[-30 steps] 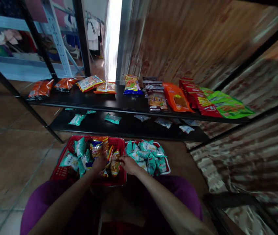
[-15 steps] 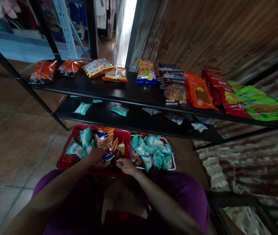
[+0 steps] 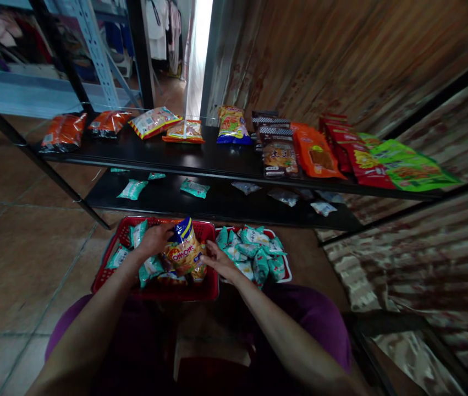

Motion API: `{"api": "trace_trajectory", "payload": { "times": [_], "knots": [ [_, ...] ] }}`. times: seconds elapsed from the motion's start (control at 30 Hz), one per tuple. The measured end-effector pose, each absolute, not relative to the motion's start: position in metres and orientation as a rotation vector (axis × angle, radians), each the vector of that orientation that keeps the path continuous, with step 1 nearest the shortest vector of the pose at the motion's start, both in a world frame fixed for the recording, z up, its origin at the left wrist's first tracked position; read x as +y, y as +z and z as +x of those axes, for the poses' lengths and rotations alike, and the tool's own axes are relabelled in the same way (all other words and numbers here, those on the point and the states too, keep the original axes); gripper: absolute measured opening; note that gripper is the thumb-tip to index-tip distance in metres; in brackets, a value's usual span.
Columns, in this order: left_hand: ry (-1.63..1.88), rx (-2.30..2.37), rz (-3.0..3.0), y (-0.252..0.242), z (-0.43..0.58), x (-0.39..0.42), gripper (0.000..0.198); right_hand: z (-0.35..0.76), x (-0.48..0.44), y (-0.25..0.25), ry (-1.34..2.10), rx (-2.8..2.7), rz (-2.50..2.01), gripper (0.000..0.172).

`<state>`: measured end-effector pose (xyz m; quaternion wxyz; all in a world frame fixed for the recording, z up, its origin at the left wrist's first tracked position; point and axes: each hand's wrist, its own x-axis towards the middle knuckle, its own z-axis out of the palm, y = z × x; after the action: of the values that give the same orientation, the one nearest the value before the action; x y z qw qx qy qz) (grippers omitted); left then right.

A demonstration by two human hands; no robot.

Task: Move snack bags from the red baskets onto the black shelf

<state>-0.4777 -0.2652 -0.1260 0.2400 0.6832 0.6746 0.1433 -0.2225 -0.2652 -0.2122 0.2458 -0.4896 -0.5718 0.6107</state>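
My left hand [image 3: 156, 240] grips the upper left edge of a yellow and blue snack bag [image 3: 184, 254], its fingers partly hidden behind the bag. That bag is tilted up over a red basket [image 3: 100, 279]. At the bag's right edge is my right hand [image 3: 220, 260], with thumb and fingers apart and fingertips at or against the bag. Turquoise and white packets [image 3: 150, 268] lie in the left part of the basket. Under the raised bag, more yellowish packets show in part.
A white-rimmed basket [image 3: 289, 273] of turquoise packets adjoins the red one on the right. Beyond them stands a black shelf rack [image 3: 135, 157] with orange snack bags [image 3: 64, 132], brown bags [image 3: 277, 154] and green bags [image 3: 417, 168]. Small packets [image 3: 194, 188] lie on its lower level.
My left hand has risen from among the packets with a yellow and blue bag, now upright. My right hand has moved slightly up, its fingers spreading. The view has shifted slightly.
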Motion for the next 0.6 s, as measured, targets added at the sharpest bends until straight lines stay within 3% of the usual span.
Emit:
{"api": "trace_trajectory", "payload": {
  "times": [0.07, 0.17, 0.37, 0.6],
  "knots": [
    [0.562, 1.759, 1.805, -0.121, -0.482, -0.258, 0.038, -0.219, -0.261, -0.2, 1.666, -1.522, -1.304, 0.092],
    [0.76, 1.661, 1.644, -0.118, -0.483, -0.252, 0.035, -0.211, -0.254, -0.18, 1.617, -1.519, -1.323, 0.091],
    [1.12, 1.444, 1.21, -0.106, -0.472, -0.252, 0.04, -0.186, -0.248, -0.155, 1.801, -1.146, -1.307, 0.076],
    [1.057, 1.234, 1.043, -0.068, -0.446, -0.245, 0.048, -0.161, -0.241, -0.136, 2.104, -0.836, -0.964, 0.045]
  ]
}}
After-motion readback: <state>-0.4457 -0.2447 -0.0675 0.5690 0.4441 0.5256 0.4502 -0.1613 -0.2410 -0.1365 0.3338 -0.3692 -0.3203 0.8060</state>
